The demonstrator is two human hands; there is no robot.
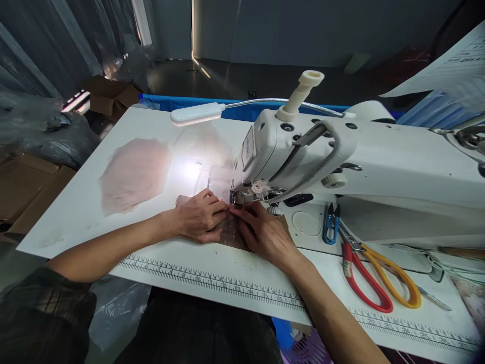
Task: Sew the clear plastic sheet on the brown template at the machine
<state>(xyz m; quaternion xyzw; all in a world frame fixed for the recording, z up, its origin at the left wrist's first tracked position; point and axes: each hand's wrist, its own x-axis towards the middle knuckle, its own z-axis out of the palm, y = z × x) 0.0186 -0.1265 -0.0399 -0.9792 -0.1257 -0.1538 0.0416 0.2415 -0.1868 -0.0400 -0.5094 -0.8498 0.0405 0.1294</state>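
A white sewing machine [261, 146] stands on the table, with its needle area just beyond my fingertips. My left hand [199, 217] is closed at the left of the presser foot [237, 198], fingertips pinching thin, sheer pink fabric [182, 200]. From the right, my right hand [265, 232] pinches the edge of the same fabric, its fingertips almost meeting the left ones. Fingers hide most of this fabric. Farther left lies a stack of sheer pink pieces [136, 174], apart from both hands.
Right of my right hand lie blue thread snips [331, 225] and large scissors [367, 273] with red and yellow handles. A lamp [197, 114] on a bendable neck lights the work. A printed ruler [212, 280] runs along the table's front edge. Cardboard boxes [34, 182] stand left.
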